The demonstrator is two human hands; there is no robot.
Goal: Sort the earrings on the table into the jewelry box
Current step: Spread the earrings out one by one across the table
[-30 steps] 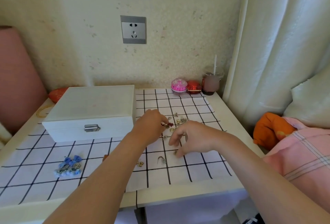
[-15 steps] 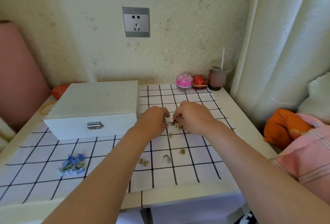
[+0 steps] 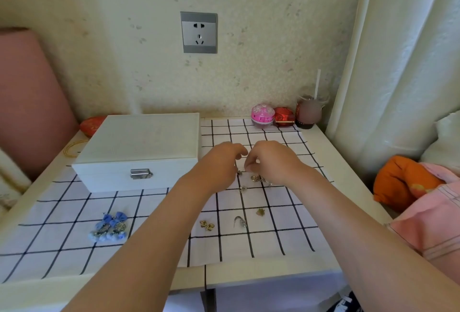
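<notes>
One checked cloth [image 3: 273, 244], pale table [image 3: 273, 279]

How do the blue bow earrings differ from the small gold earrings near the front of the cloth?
The blue bow earrings are far larger and longer than the gold earrings. The blue pair has bows and dangling parts; the gold pair is compact and shiny. Both lie untouched on the checked cloth.
</notes>
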